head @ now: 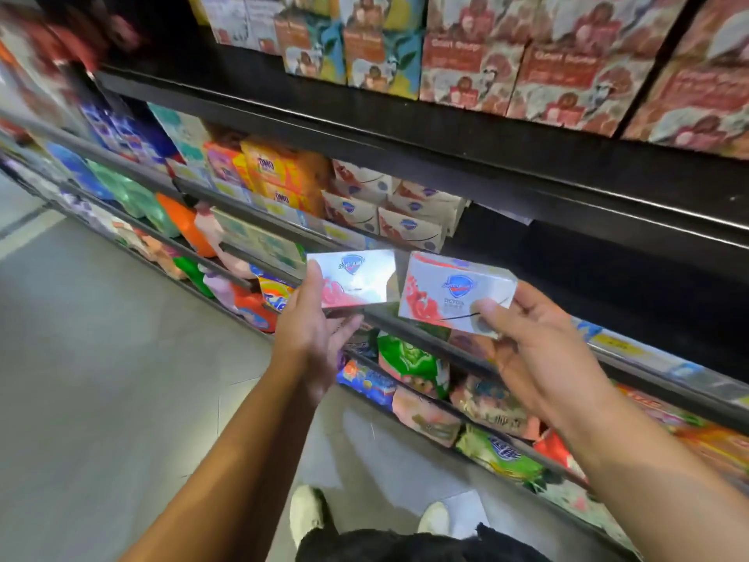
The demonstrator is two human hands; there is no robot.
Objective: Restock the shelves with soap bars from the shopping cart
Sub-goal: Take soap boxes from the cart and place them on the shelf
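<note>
Safeguard soap box (356,279) is pinched at its end by the left hand (310,334) fingers (314,279); a second soap box (450,292) is pinched by the right hand (539,354). Beyond, matching stacked boxes (389,212) are seen on the dark shelf (567,277).

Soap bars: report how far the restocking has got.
Done: a stack of matching soap boxes sits on the middle shelf. In hand: the left hand holds one soap box, the right hand a second box, both before that shelf. Left: placing both, probably in the dark gap right of the stack. The cart is out of view, so the remainder is unknown.
</note>
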